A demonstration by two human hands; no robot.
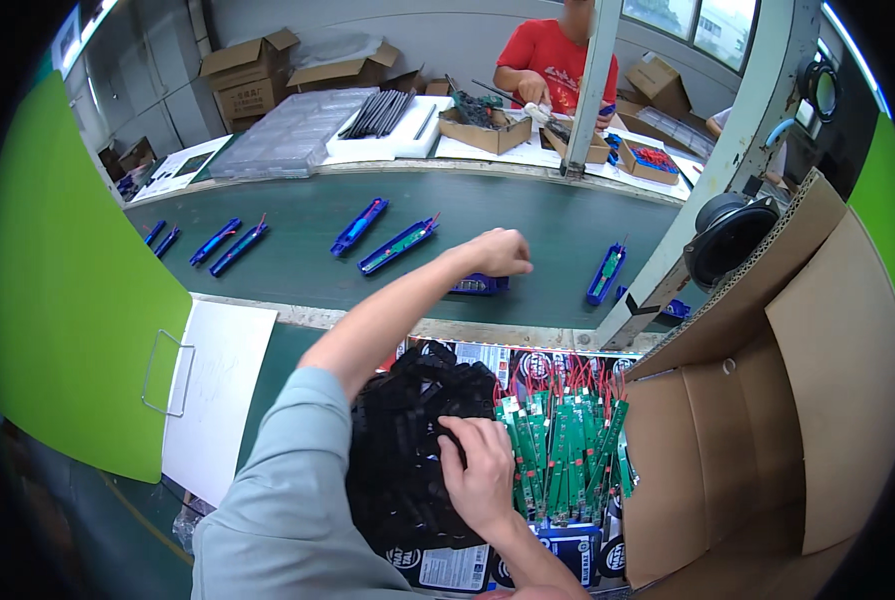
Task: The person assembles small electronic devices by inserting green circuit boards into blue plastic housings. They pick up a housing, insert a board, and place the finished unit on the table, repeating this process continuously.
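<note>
My left hand (502, 252) reaches out over the green conveyor belt, its fingers curled closed; whatever they hold, if anything, is hidden. A blue plastic housing (479, 285) lies on the belt just below this hand, partly covered by it. Close to my body, my right hand (479, 470) rests at the right side of a heap of black strip-like parts (402, 450), thumb and forefinger apart and fingertips bent toward the heap. Beside it lies a pile of narrow green circuit boards (567, 450) with red wires at their far ends.
Several blue housings, some with green boards inside (399, 246), lie along the conveyor belt (297, 200). An open cardboard box (707, 460) and a metal post (667, 270) stand right. A whiteboard (217, 390) is left. Across the belt, a person in red (552, 65) works near parts boxes.
</note>
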